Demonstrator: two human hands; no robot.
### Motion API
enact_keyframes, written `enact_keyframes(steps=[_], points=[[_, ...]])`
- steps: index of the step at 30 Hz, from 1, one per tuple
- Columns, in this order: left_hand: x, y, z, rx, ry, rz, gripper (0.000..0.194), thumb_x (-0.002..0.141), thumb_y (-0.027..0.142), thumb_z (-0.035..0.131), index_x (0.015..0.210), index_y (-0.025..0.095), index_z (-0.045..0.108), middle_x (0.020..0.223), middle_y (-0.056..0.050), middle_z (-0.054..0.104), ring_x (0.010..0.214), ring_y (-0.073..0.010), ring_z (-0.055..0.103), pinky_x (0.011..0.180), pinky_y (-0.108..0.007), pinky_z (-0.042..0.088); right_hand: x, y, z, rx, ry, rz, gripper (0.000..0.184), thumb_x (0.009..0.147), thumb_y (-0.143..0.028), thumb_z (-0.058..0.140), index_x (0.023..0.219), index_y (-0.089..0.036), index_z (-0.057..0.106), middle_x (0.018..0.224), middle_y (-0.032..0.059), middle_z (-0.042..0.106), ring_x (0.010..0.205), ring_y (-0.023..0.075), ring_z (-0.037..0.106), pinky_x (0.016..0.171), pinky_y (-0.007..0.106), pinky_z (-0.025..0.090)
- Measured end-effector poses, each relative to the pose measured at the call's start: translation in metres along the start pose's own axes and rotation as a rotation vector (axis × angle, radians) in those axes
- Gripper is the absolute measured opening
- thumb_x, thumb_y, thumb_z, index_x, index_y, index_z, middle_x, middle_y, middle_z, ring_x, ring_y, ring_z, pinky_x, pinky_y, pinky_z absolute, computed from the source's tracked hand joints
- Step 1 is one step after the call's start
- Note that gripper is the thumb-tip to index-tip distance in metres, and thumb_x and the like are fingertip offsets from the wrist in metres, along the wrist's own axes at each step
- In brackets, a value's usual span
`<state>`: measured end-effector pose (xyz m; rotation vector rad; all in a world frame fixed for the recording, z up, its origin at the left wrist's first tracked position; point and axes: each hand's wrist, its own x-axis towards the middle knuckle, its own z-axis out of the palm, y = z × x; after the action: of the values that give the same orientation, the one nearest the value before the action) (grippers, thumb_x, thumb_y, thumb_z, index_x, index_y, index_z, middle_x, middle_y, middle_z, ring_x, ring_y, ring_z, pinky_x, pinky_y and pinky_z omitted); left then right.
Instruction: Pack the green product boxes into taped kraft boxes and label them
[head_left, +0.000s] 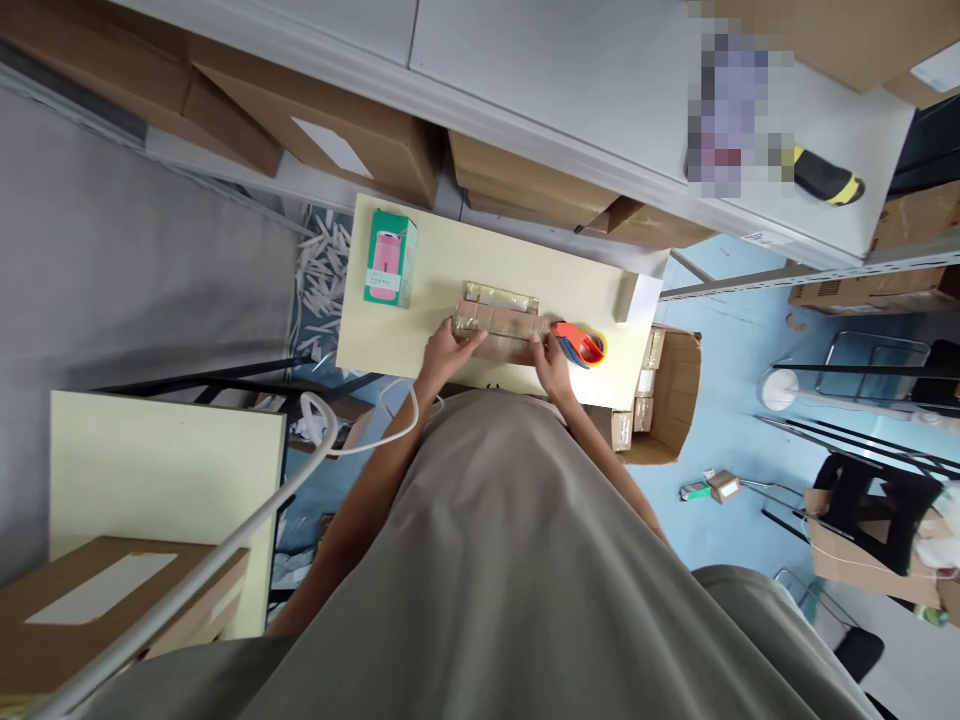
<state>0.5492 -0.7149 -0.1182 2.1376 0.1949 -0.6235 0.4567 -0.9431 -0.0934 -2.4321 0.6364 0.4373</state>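
A small brown cardboard box (502, 322) with shiny tape on its ends lies at the near side of the cream table (442, 250). My left hand (444, 355) grips its left end, thumb along the near side. At the other end my right hand (553, 368) holds it with the fingers closed on the edge. Just behind it sits another small taped box (501, 297), partly hidden. An orange tape dispenser (581, 343) lies right beside my right hand. Farther left on the table is a green box (390, 258) with a pink cup pictured on it.
A white block-like object (637, 298) stands at the table's right end. Beyond it, on the floor, is an open carton (679, 400) holding several small taped boxes. A grey shelf (555, 60) with large cartons runs behind. A white pole (217, 560) crosses the lower left.
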Motion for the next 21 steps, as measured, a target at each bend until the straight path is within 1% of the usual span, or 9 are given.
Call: enact_keyframes(steps=[2,4,6,8,11,14,16,18,21], points=[[0.0,0.005,0.008,0.05,-0.008,-0.026,0.074,0.076,0.065,0.093,0.124,0.018,0.064,0.121,-0.022,0.078,0.122,-0.0428,0.073,0.099,-0.046,0.056,0.002,-0.018,0.007,-0.011,-0.071,0.054,0.08,0.115,-0.068,0.035,0.166,-0.008,0.034,0.151,0.0281,0.066,0.132,0.0365,0.07,0.104,0.042,0.057],[0.004,0.007,0.013,0.108,0.003,-0.051,0.075,0.073,0.065,0.095,0.121,0.017,0.063,0.119,-0.025,0.077,0.123,-0.0462,0.072,0.1,-0.048,0.055,0.006,-0.026,0.011,-0.081,-0.092,0.118,0.089,0.112,-0.071,0.042,0.167,-0.003,0.029,0.145,0.0305,0.069,0.127,0.0395,0.073,0.101,0.044,0.057],[0.01,0.005,0.012,0.142,0.017,-0.055,0.058,0.08,0.063,0.09,0.109,0.019,0.065,0.111,-0.023,0.078,0.121,-0.0453,0.073,0.1,-0.047,0.055,0.012,-0.024,0.009,-0.125,-0.095,0.141,0.081,0.115,-0.065,0.041,0.164,-0.002,0.035,0.132,0.0292,0.075,0.119,0.0392,0.075,0.098,0.043,0.056],[0.017,0.001,0.003,0.12,-0.003,-0.018,0.041,0.092,0.06,0.079,0.094,0.021,0.066,0.097,-0.018,0.078,0.112,-0.0395,0.075,0.096,-0.042,0.055,0.015,-0.018,0.004,-0.097,-0.087,0.112,0.062,0.119,-0.052,0.035,0.157,-0.005,0.048,0.124,0.0262,0.078,0.115,0.036,0.076,0.097,0.04,0.055],[0.023,-0.009,-0.018,-0.028,-0.138,0.081,0.041,0.098,0.06,0.066,0.084,0.021,0.068,0.087,-0.01,0.076,0.099,-0.0298,0.074,0.09,-0.036,0.056,0.015,-0.008,-0.008,0.005,-0.092,0.036,0.052,0.12,-0.04,0.029,0.142,-0.008,0.064,0.118,0.0216,0.079,0.108,0.0291,0.076,0.094,0.035,0.055],[0.02,-0.017,-0.041,-0.177,-0.254,0.127,0.044,0.09,0.061,0.071,0.099,0.019,0.075,0.103,-0.01,0.08,0.094,-0.0259,0.073,0.087,-0.037,0.059,0.005,-0.003,-0.021,0.219,-0.083,-0.046,0.058,0.117,-0.054,0.036,0.132,-0.011,0.072,0.125,0.0203,0.077,0.105,0.0248,0.076,0.09,0.032,0.06],[0.016,-0.022,-0.052,-0.232,-0.253,0.126,0.053,0.08,0.059,0.078,0.114,0.018,0.077,0.117,-0.013,0.08,0.092,-0.0248,0.073,0.087,-0.039,0.062,-0.004,-0.001,-0.029,0.372,-0.031,-0.082,0.064,0.111,-0.066,0.046,0.136,-0.014,0.072,0.137,0.0203,0.071,0.105,0.0245,0.076,0.09,0.035,0.064],[0.012,-0.026,-0.06,-0.276,-0.233,0.124,0.065,0.072,0.055,0.084,0.125,0.019,0.075,0.124,-0.013,0.079,0.094,-0.0247,0.073,0.09,-0.041,0.063,-0.011,0.0,-0.034,0.457,0.033,-0.096,0.068,0.104,-0.072,0.058,0.142,-0.018,0.071,0.144,0.0191,0.068,0.104,0.0248,0.077,0.093,0.039,0.066],[0.01,-0.032,-0.059,-0.369,-0.208,0.086,0.062,0.073,0.056,0.082,0.124,0.021,0.076,0.125,-0.013,0.079,0.106,-0.0275,0.074,0.101,-0.045,0.061,-0.015,0.005,-0.03,0.524,0.054,-0.096,0.065,0.1,-0.072,0.063,0.137,-0.018,0.072,0.142,0.019,0.071,0.107,0.0269,0.079,0.096,0.042,0.067]])
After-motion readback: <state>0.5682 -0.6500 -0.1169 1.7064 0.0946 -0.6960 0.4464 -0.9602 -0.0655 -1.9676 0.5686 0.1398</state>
